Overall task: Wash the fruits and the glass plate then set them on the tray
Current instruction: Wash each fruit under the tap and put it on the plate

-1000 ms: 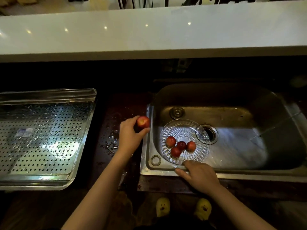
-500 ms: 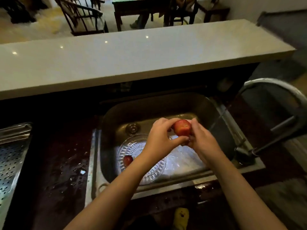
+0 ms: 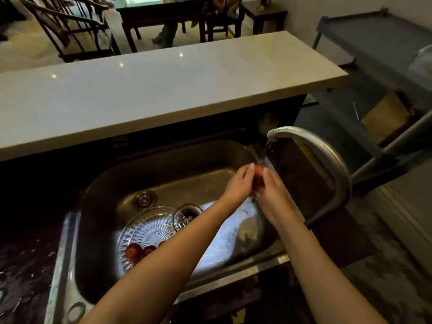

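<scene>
A small red fruit (image 3: 259, 174) is pressed between my left hand (image 3: 238, 185) and my right hand (image 3: 272, 192), right under the thin water stream from the curved metal faucet (image 3: 327, 157). Both hands hover over the right side of the steel sink (image 3: 177, 174). A patterned glass plate (image 3: 149, 228) lies in the sink's left part. It holds other red fruits (image 3: 133, 251), partly hidden by my left forearm. The tray is out of view.
A long pale counter (image 3: 149, 94) runs behind the sink. The dark worktop (image 3: 25, 265) left of the sink is wet. The drain (image 3: 188, 211) lies beside the plate. A grey cart (image 3: 378, 57) stands at the right, chairs and a table beyond the counter.
My left hand carried the fruit from the sink's left edge to the faucet, and my right hand left the plate to join it. The view swung right, so the perforated tray dropped out of sight.
</scene>
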`<action>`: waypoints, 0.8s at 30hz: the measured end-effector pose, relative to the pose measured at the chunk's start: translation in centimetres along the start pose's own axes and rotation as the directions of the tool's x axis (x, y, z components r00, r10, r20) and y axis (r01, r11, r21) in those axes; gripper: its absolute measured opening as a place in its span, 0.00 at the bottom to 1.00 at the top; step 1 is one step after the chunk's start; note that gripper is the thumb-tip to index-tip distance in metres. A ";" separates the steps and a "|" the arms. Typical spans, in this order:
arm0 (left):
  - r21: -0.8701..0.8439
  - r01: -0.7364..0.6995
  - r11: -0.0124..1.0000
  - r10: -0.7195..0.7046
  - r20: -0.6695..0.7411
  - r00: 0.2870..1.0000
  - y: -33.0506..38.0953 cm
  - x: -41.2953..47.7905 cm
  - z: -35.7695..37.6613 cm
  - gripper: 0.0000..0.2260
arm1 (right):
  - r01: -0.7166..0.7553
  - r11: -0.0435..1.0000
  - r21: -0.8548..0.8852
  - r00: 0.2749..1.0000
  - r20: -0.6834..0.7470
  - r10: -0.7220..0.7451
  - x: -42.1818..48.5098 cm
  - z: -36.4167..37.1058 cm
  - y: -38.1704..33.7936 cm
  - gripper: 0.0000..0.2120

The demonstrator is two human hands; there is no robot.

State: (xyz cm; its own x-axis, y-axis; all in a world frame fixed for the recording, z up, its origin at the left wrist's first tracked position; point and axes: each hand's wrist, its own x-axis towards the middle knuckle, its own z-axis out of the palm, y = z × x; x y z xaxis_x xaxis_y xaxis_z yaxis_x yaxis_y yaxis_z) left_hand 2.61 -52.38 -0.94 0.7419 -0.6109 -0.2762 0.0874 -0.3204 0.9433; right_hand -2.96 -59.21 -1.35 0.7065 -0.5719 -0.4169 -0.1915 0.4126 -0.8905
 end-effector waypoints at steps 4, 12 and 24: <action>0.230 -0.208 0.951 0.211 0.013 0.977 0.0 2.0 0.7 0.18 | -0.106 0.970 0.219 0.992 -0.039 0.117 1.2 -0.2 -1.2 0.19; 0.260 -0.276 0.925 0.289 -0.010 0.957 -1.0 2.7 0.1 0.18 | -0.152 0.955 0.255 0.988 0.067 0.140 1.5 0.4 -1.9 0.18; 0.246 -0.303 0.921 0.305 0.032 0.952 -0.9 1.0 -0.2 0.18 | 0.028 0.997 -0.075 0.995 -0.091 -0.035 1.7 1.8 -2.6 0.17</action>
State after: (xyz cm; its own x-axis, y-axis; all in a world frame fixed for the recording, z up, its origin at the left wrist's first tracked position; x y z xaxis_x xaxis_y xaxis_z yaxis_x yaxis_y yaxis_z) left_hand 3.38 -52.51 -2.03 0.7119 -0.7021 0.0187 -0.3080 -0.2882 0.9067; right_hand -0.03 -59.99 0.57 0.6479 -0.6479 -0.4005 -0.2220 0.3424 -0.9130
